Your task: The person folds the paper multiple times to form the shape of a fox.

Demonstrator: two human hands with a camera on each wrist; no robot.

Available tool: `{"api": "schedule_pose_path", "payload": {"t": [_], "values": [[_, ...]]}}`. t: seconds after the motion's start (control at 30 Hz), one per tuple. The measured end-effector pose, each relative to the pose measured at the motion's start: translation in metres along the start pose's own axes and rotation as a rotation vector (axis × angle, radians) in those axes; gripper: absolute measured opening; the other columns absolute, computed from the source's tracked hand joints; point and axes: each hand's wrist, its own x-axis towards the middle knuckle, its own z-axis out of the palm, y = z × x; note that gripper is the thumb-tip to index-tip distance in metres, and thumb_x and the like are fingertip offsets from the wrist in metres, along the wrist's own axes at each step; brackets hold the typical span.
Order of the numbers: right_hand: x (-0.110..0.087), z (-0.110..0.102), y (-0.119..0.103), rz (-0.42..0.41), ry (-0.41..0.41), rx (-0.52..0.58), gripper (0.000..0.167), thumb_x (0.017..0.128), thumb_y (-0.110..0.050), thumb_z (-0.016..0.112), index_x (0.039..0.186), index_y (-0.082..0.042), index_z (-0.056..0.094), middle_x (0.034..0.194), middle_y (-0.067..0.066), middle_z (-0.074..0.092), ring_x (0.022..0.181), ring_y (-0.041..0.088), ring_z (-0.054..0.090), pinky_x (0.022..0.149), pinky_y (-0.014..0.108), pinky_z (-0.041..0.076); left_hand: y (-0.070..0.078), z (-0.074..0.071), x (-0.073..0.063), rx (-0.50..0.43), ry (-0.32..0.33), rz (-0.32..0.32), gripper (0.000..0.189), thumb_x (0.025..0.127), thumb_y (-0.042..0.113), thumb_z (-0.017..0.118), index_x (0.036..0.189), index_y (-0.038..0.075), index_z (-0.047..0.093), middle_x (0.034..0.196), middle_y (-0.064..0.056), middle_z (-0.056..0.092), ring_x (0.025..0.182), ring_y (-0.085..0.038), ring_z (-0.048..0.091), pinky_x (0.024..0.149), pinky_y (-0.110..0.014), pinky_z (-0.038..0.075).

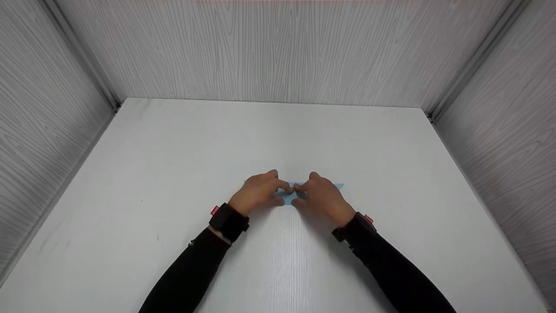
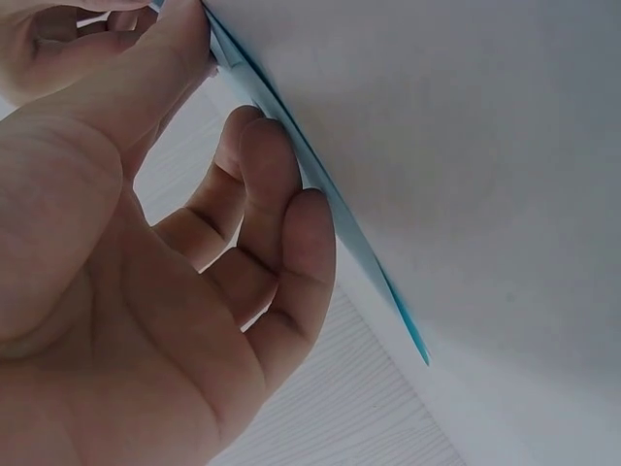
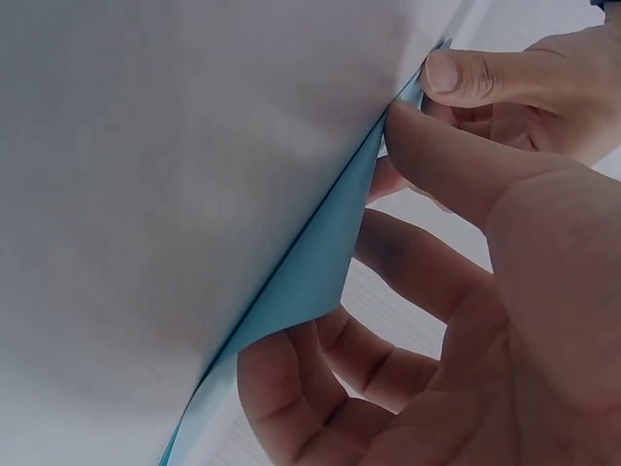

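Note:
A folded sheet of light-blue paper (image 1: 288, 200) lies on the white table, with a pointed end showing past the right hand. From its left side my left hand (image 1: 260, 191) holds it, thumb and index finger close to the middle. My right hand (image 1: 323, 198) grips it from the other side, its fingertips almost meeting the left ones. In the left wrist view the paper (image 2: 359, 238) is a thin layered strip, and curled fingers touch it. The right wrist view shows a slanted flap of the paper (image 3: 306, 267) between thumb and fingers. Parts of the sheet are hidden under both hands.
The white tabletop (image 1: 278, 143) spreads around the hands. Grey wood-grain panels stand at the back (image 1: 278, 52), at the left (image 1: 39, 108) and at the right (image 1: 499, 108). Each wrist wears a black band with a red tag.

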Motion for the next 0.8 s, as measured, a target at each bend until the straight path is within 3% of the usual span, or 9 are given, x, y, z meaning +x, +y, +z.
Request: {"api": "schedule_pose_path", "payload": {"t": [0.27, 0.47, 0.8], "values": [[-0.003, 0.002, 0.007, -0.001, 0.052, 0.089, 0.042, 0.088, -0.015, 0.087, 0.128, -0.004, 0.077, 0.097, 0.017, 0.064, 0.078, 0.022, 0.054, 0.071, 0.033, 0.049, 0.001, 0.000, -0.001, 0.006, 0.013, 0.029, 0.035, 0.091, 0.014, 0.086, 0.125, 0.022, 0.080, 0.096, -0.007, 0.057, 0.079, -0.018, 0.052, 0.070, -0.028, 0.042], [-0.005, 0.000, 0.012, 0.048, 0.026, 0.085, 0.047, 0.090, -0.018, 0.086, 0.133, -0.004, 0.073, 0.104, 0.017, 0.067, 0.084, 0.023, 0.055, 0.077, 0.036, 0.052, 0.001, 0.000, -0.001, -0.011, 0.002, -0.002, 0.038, 0.091, 0.012, 0.085, 0.127, 0.023, 0.080, 0.097, -0.007, 0.056, 0.082, -0.020, 0.055, 0.073, -0.030, 0.045], [-0.011, -0.006, 0.022, 0.104, -0.014, 0.093, 0.050, 0.091, -0.017, 0.085, 0.138, -0.006, 0.070, 0.102, 0.014, 0.064, 0.082, 0.023, 0.055, 0.076, 0.036, 0.050, 0.001, 0.001, -0.001, 0.007, -0.014, -0.022, 0.040, 0.092, 0.014, 0.085, 0.130, 0.024, 0.078, 0.102, -0.008, 0.059, 0.088, -0.022, 0.060, 0.079, -0.034, 0.050]]}}
